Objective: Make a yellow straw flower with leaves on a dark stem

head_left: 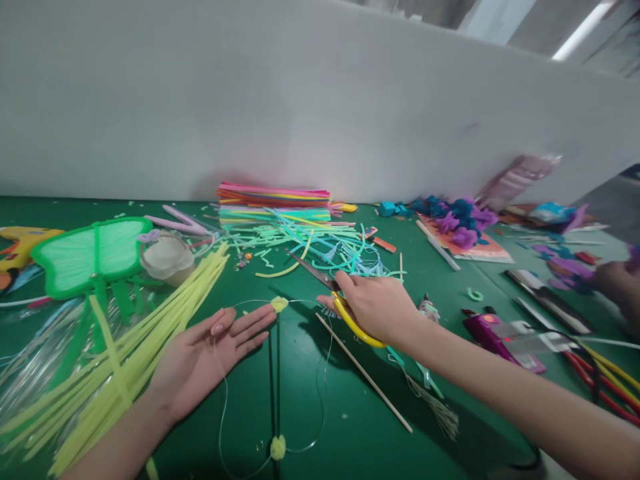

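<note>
My left hand (213, 353) lies palm up with its fingers stretched out. Its fingertips are at a small fuzzy yellow piece (279, 305) on a thin clear string. The string (325, 393) loops down on both sides to a second fuzzy yellow piece (278, 447) near the bottom edge. My right hand (383, 307) is closed around the yellow handles of a pair of scissors (357, 328), with the blades pointing up and left. Beneath that hand, a thin wooden stick (370, 380) lies slanted on the green table (310, 340).
Yellow pipe cleaners (150, 347) and a green winged shape (97, 257) fill the left, beside a yellow glue gun (25, 250). Colourful pipe cleaners (275, 200) and cut pieces lie behind. At right are a purple device (500, 340) and another person's hand (617, 283).
</note>
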`<state>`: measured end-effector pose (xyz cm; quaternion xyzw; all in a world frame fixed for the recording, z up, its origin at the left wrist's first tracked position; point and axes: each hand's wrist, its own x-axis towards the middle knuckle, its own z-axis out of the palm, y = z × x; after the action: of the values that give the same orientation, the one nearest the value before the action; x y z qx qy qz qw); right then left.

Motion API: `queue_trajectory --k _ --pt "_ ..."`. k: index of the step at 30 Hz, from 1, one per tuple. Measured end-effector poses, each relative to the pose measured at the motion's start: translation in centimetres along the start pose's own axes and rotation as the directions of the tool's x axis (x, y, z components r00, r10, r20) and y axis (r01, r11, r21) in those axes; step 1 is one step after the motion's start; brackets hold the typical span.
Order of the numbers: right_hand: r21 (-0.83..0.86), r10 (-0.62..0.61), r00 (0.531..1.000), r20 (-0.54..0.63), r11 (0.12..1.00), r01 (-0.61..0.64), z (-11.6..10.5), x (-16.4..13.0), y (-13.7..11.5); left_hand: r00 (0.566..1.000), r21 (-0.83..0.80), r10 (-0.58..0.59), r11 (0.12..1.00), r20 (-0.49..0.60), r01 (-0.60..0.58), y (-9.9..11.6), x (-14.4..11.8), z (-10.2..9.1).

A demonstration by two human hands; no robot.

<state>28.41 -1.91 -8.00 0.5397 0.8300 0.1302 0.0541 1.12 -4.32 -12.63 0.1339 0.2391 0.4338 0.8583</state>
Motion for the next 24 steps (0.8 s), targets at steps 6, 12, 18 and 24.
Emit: queue_trajectory --k 6,12,18,24 --pt "0.126 0.118 0.961 0.248 0.98 -0.153 2.3 -0.7 1.4 1.0 -0.015 0.0 1.0 -0.005 0.0 0.2 -0.2 0.1" --pt "0.334 0.12 0.973 0.198 0.925 -0.182 0.5 -0.6 1.7 1.0 -0.026 -0.006 1.0 0.014 0.007 0.2 -0.3 0.3" --pt "0.918 0.066 0.998 0.015 0.395 -0.04 -0.4 0.8 -1.9 0.999 -0.024 -0.021 0.999 0.035 0.022 0.0 -0.2 -0.1" --pt "0.978 -0.079 0.98 0.184 -0.09 -0.19 1.0 1.9 -4.2 0.999 -0.024 -0.021 0.999 0.03 0.022 0.1 -0.2 -0.1"
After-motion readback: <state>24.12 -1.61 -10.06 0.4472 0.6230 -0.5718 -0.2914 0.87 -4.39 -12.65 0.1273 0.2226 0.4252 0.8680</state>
